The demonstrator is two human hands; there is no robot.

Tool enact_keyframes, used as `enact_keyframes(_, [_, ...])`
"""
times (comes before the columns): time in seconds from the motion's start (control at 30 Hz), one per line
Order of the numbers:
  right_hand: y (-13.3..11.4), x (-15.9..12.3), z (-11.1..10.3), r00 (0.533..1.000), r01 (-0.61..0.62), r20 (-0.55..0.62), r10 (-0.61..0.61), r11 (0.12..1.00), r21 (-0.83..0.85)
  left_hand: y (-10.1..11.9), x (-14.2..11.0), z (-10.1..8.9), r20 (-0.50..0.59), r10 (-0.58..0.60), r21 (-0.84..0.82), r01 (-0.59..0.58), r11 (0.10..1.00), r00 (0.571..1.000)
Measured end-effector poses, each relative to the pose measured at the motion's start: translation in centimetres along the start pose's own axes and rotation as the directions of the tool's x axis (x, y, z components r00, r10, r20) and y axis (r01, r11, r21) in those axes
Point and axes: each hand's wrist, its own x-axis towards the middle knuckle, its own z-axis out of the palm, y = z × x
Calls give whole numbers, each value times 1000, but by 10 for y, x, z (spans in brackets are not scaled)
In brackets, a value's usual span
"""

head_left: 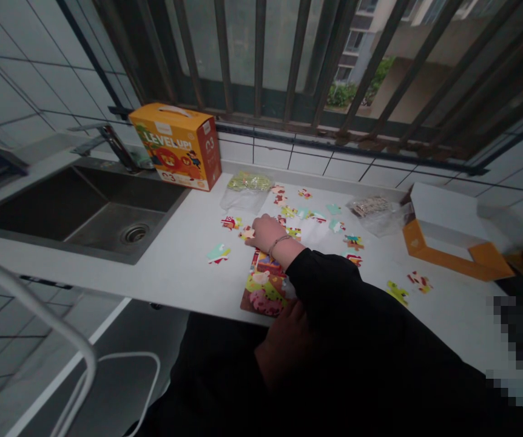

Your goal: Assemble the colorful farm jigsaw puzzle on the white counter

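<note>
My right hand (268, 234), with a thin bracelet at the wrist, reaches across the white counter. Its fingers are closed on a puzzle piece (246, 233) lying at the fingertips. Below it, a joined part of a jigsaw puzzle (265, 288) with a pink animal on green lies near the counter's front edge. My left hand (286, 337) rests by that part's lower right corner, fingers stretched out, partly hidden under the dark right sleeve. Loose pieces lie around: a red one (231, 223), a pale green one (218, 253) and several others farther right.
An orange puzzle box (179, 149) stands behind the steel sink (107, 233). Plastic bags of pieces, one green (249, 182) and one brown (373, 207), lie along the wall. An open orange-and-white box (455, 243) sits at right. A white hose (56, 321) hangs at lower left.
</note>
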Motion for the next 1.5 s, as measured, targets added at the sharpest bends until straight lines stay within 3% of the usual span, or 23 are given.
enact_keyframes(0.23, [4,0,-1,997,73,-28,-70,987,144,-1,0,-1,-44,9,2,-9,1000,999])
enact_keyframes(0.37, [19,-18,-9,994,96,-81,-68,898,429,0,1,0,-49,17,18,-16,1000,999])
enact_keyframes(0.47, [47,-46,-21,999,42,-23,-37,699,714,1,4,-1,-93,10,15,-9,1000,996])
enact_keyframes(0.53, [74,-70,-29,999,-4,29,-32,598,801,2,6,-1,-151,16,16,-14,1000,988])
enact_keyframes(0.67, [134,-126,-36,997,-77,62,46,529,845,2,7,-1,-209,6,-2,-6,1000,978])
enact_keyframes(0.83, [183,-199,-38,986,-168,140,92,577,799,1,11,-3,-246,16,0,-16,1000,969])
enact_keyframes(1.03, [201,-257,-28,968,-247,136,213,681,689,0,16,-9,-236,36,28,-30,999,971])
enact_keyframes(1.17, [202,-271,-10,963,-255,93,254,738,624,0,18,-10,-237,47,34,-40,999,970])
enact_keyframes(1.27, [199,-274,0,973,-194,18,230,773,604,0,19,-10,-235,52,35,-45,998,971])
enact_keyframes(1.5, [193,-280,9,972,-66,-183,145,922,382,1,18,-9,-239,44,23,-40,999,970])
